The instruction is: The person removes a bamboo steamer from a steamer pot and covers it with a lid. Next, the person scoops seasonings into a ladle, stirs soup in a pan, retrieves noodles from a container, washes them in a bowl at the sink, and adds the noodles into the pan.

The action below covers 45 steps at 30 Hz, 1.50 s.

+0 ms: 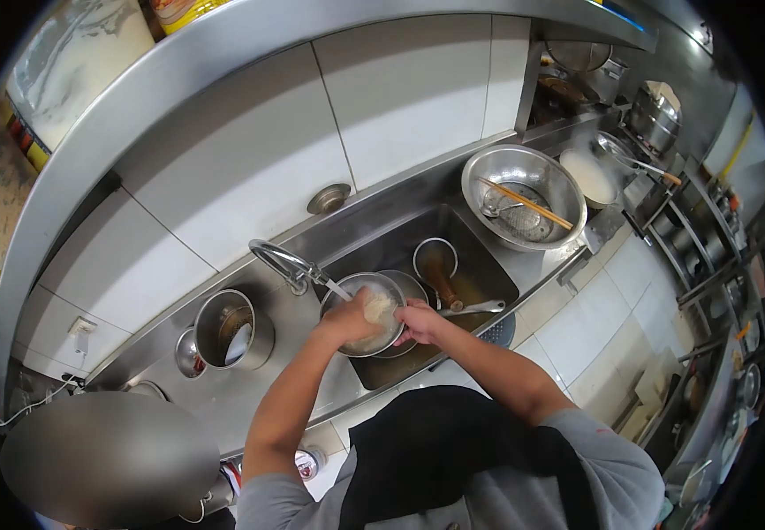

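Observation:
Water runs from the curved faucet (281,261) into a round metal bowl (367,348) over the sink. Pale strands that look like noodles (381,306) lie in the bowl. My left hand (352,320) is down in the bowl, its fingers curled around the noodles and partly hidden by them. At the bowl's right rim, my right hand (416,321) is closed, gripping the edge. Another metal pot (407,284) sits just behind and beneath the bowl in the sink.
The sink (484,256) also holds a round container (435,256) with a wooden-handled tool, and a metal handle (475,307). A large steel basin (524,194) with chopsticks stands right. A deep pot (234,329) stands left. Another person (109,459) is at lower left.

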{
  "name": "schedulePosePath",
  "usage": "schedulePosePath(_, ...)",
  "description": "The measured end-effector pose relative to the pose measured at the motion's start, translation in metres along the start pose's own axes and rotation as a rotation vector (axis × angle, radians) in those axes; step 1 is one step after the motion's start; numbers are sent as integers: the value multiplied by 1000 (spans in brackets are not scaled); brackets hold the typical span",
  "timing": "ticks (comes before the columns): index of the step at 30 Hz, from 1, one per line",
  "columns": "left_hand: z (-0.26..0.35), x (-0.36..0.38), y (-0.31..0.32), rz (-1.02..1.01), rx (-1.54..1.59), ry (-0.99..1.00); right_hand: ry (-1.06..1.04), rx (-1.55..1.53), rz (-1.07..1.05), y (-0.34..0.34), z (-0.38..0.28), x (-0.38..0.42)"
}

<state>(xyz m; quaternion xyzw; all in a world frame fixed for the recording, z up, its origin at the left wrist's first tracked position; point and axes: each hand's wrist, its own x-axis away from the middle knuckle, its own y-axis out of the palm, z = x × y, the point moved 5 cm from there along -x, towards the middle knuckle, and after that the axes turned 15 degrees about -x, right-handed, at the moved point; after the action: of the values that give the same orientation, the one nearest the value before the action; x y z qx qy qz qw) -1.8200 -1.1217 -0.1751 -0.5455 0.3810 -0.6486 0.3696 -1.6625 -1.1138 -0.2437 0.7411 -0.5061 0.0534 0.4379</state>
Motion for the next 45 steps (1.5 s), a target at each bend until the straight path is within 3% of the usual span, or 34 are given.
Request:
schedulePosePath(2, 11, 12, -7, 290, -61, 354, -8, -20, -23, -4, 0, -2)
schedulePosePath(3, 11, 12, -3, 283, -65, 355, 24, -18, -54, -5, 1, -4)
schedulePosePath(5, 17, 9, 15, 227, -503, 460, 54, -24, -84, -3, 4, -4)
schedulePosePath(9, 11, -12, 24, 169, -414, 467, 41, -39, -8, -8, 14, -9)
schedulePosePath(12, 4, -25, 25, 128, -299, 340, 44, -50, -2, -10, 18, -10)
schedulePosePath(14, 1, -24, 15, 286, -247, 149, 40, -52, -21, -8, 19, -7)
schedulePosePath(17, 12, -13, -6, 213, -317, 87, 48, -23, -63, -4, 17, -4)
schedulePosePath(24, 20, -15, -9, 318, -396, 63, 17, -32, -52, -9, 13, -4)
schedulePosePath(32, 12, -22, -5, 286, -54, 14, -2, -54, 30, -17, 6, -4)
schedulePosePath(33, 5, -31, 4, 285, -55, 15, -3, -59, 22, -19, 7, -5)
schedulePosePath(35, 3, -43, 12, 430, -1, 280, -5, -68, 13, -20, 6, -5)
schedulePosePath(36, 3, -40, 11, 429, -3, 281, -13, -76, 21, -20, 4, -5)
schedulePosePath(38, 21, -6, -16, 237, -180, 207, -21, -85, 29, -25, 3, -4)
schedulePosePath(41, 14, -10, -5, 179, -224, 352, -39, -113, 26, -36, 0, -6)
schedulePosePath(45, 34, -31, 12, 77, -316, 322, -78, -137, 49, -43, -8, 0)
